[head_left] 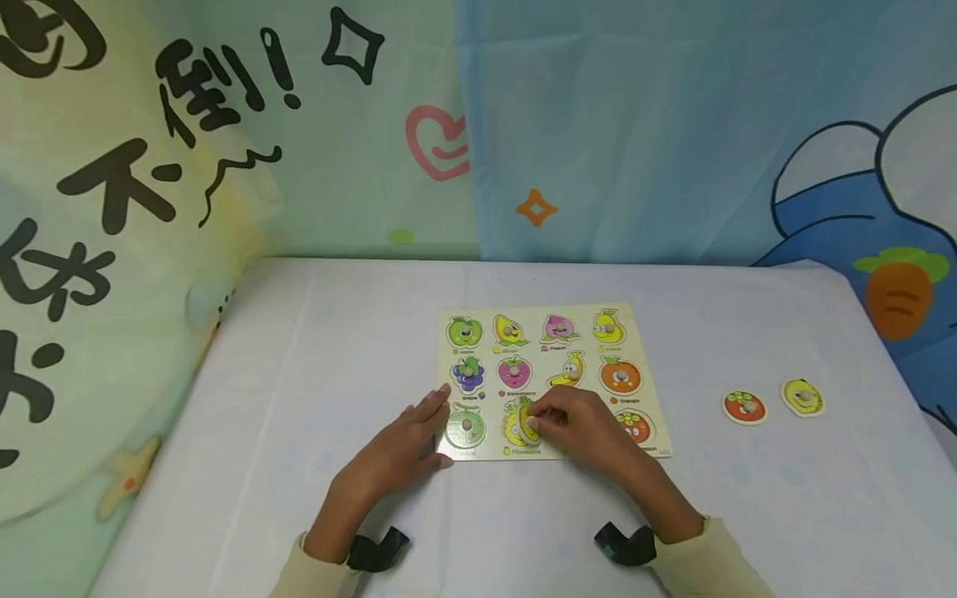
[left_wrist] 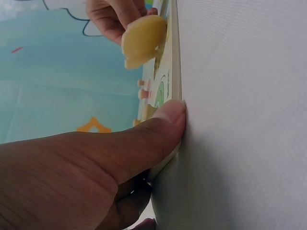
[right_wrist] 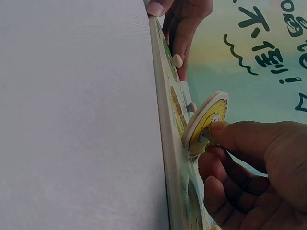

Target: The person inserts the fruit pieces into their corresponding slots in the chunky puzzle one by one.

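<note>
A fruit puzzle board (head_left: 649, 407) with knobbed pieces lies on the white-covered table. My left hand (head_left: 399, 448) braces its near left corner, the fingers along the left side and the thumb (left_wrist: 163, 122) against the front edge. Between thumb and fingertips, my right hand (head_left: 586, 423) pinches the small knob of a yellow pineapple piece (right_wrist: 204, 127). That piece is tilted on its edge, close over the pineapple spot (head_left: 512, 428) in the front row. Its plain wooden back (left_wrist: 143, 40) shows in the left wrist view.
To the right of the board lie a red tomato piece (head_left: 743, 408) and a round yellow piece (head_left: 803, 398) with a face. Apple (head_left: 465, 332), grape (head_left: 468, 375) and orange (head_left: 620, 376) pictures are among several on the board. Printed cloth (head_left: 635, 124) hangs behind the table.
</note>
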`<state>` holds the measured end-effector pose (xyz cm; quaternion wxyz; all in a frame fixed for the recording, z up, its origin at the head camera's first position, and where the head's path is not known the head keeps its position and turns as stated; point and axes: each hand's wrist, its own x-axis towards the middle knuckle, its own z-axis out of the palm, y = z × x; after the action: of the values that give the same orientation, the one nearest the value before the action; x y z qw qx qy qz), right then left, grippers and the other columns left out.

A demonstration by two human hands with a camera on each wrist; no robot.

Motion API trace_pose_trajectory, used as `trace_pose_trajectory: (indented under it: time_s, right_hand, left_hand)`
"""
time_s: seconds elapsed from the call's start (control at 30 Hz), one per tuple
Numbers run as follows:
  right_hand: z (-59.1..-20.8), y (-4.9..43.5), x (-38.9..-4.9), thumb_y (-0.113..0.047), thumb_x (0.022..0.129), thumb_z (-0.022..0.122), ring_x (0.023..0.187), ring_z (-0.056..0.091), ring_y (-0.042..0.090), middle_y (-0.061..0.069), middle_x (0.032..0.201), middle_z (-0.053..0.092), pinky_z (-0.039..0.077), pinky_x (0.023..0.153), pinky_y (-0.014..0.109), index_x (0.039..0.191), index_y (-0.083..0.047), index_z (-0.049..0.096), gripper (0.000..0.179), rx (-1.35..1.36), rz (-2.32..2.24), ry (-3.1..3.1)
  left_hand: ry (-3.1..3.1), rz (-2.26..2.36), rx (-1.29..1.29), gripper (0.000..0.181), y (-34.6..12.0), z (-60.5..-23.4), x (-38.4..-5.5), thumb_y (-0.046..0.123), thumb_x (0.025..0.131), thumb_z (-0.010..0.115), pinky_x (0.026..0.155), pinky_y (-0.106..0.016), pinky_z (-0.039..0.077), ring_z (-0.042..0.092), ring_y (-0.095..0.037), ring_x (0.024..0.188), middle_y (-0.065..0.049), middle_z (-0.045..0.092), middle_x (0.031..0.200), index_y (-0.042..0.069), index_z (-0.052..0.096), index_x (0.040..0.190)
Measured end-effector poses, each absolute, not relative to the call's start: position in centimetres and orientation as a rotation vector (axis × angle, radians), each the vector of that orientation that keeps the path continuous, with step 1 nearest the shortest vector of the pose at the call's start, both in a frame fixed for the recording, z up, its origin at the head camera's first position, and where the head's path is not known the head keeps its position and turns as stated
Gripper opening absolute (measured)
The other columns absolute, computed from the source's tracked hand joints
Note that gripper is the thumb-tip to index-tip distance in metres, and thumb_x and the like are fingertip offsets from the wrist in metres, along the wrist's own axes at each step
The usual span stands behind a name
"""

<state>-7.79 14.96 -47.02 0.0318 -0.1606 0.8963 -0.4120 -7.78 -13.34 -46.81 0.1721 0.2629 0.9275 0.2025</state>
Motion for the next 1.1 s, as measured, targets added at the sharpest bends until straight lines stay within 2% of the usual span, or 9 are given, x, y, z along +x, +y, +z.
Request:
trace_pose_trajectory:
  time_s: [0.43,0.73,1.1]
  right_hand:
    - [-47.4,13.9,-7.8,-0.007,0.085,0.075,0.07,0.047,0.008,-0.01,0.081,0.06,0.043,0.06,0.024,0.092,-0.011,0.077,0.009,-0.515,-1.144,2.827]
    - [-47.6,13.2,-7.6,-0.006,0.086,0.073,0.074,0.051,0.006,-0.009,0.083,0.06,0.049,0.067,0.026,0.091,-0.01,0.076,0.007,-0.49,-1.061,2.848]
    - [-47.6,12.7,-7.5,-0.006,0.086,0.073,0.07,0.048,0.007,-0.008,0.08,0.057,0.047,0.064,0.025,0.092,-0.008,0.076,0.008,-0.484,-1.02,2.882]
  left_hand:
    - [2.627,0.598,0.754,0.078,-13.4,-46.8,-7.8,0.027,0.087,0.074,0.116,-0.043,0.022,0.019,-0.023,0.145,-0.004,0.017,0.161,0.001,0.035,0.149]
    - [2.638,0.578,0.762,0.08,-13.3,-46.9,-7.9,0.029,0.085,0.076,0.116,-0.042,0.023,0.019,-0.021,0.145,-0.002,0.018,0.161,0.003,0.036,0.149]
    - [2.648,0.572,0.76,0.079,-13.3,-46.8,-7.8,0.028,0.085,0.076,0.115,-0.042,0.024,0.02,-0.022,0.145,-0.003,0.019,0.16,0.002,0.037,0.149]
